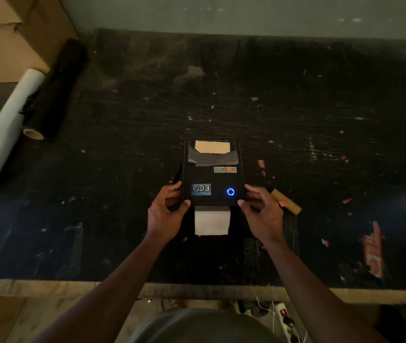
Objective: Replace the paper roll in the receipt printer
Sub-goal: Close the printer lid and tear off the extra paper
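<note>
Receipt printer (212, 174), black with its lid down, is set near the middle of a scuffed dark table (122, 219), slightly toward the near edge. A blue ring light (230, 192) is lit on its near right corner, and a blue label (201, 189) is seen on its near left. A strip of white paper (212, 222) is fed out of the near side and lies flat on the table between the two wrists. The left hand (166, 214) is pressed against the printer's near left corner, thumb on top, and the right hand (262, 211) is set against the near right corner; both are curled partly around the casing, well apart from each other. A bare cardboard core (287, 202) lies just right of the right hand. At the far left, a white roll (6, 129) and a black roll (53, 95) lie side by side.
</note>
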Tool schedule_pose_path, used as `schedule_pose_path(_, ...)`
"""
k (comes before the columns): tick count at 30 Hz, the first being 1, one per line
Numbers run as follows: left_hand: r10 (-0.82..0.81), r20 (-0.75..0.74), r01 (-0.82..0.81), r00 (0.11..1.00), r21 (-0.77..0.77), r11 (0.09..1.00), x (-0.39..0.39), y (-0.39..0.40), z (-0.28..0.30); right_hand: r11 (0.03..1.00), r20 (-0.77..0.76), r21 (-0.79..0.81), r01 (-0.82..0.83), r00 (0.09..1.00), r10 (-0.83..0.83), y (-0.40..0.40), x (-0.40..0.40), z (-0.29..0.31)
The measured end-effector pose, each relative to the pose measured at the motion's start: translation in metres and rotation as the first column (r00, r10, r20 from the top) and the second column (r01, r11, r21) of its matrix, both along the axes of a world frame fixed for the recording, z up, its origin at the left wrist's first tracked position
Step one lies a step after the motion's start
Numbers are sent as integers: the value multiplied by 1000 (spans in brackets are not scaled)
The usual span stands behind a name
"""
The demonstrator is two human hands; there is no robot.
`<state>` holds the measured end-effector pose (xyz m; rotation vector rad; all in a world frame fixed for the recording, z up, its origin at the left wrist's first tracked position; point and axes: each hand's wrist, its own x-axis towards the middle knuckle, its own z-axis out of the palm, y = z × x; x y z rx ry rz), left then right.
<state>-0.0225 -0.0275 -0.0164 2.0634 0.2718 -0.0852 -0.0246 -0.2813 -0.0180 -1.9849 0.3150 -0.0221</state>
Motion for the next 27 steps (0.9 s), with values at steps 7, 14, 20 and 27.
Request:
schedule_pose_path(7, 11, 9, -11, 1000, -14, 1000, 0, -1, -1, 1000, 6, 12, 0, 1000, 0, 0, 0, 0)
schedule_pose_path(14, 16, -4, -16, 1000, -18, 1000, 1, 0, -2, 1000, 14, 5, -2, 1000, 2, 1, 0, 1)
schedule_pose_path(20, 21, -6, -22, 1000, -46, 999, 0, 0, -4, 1000, 12, 3, -3, 1000, 3, 1, 1, 1)
schedule_pose_path(27, 18, -9, -18, 1000, -81, 997, 1, -1, -7, 1000, 24, -2, 6, 1000, -6, 2, -1, 3)
